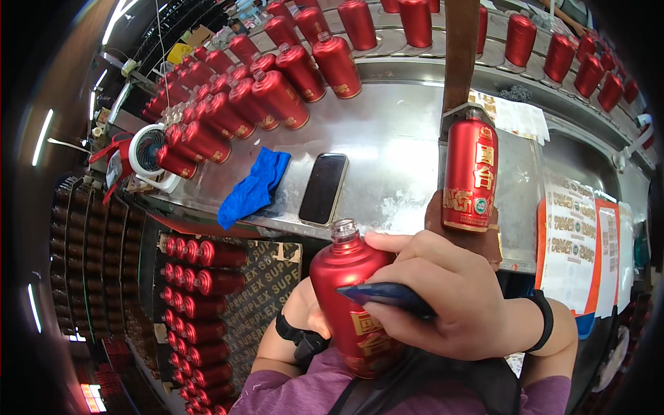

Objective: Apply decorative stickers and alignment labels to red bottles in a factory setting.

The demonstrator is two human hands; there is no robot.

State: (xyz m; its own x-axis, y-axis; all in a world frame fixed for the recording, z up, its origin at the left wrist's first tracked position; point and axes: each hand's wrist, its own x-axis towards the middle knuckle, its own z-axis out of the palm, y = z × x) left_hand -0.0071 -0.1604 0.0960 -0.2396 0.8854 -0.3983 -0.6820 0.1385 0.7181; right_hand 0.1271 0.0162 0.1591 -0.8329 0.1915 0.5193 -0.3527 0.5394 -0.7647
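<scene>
A glossy red bottle (339,277) with gold lettering and a clear glass neck is held tilted in front of my body. My left hand (303,312) holds it from the left side; the bottle hides most of its fingers. My right hand (443,290) is closed round a dark blue, flat, pointed tool (391,296). The tool's tip lies against the bottle's side, above the lettering. One right finger reaches to the bottle's shoulder. Another red bottle (472,173), with gold and green decoration, lies on a brown stand just beyond my right hand.
On the metal table (387,124) lie a phone (324,188) and a blue cloth (254,187). Many red bottles (280,100) stand at the back left, beside a small fan (146,150). Bottles ride a conveyor (387,43) behind. Transfer sheets (570,235) hang at right; boxed bottles (207,283) sit lower left.
</scene>
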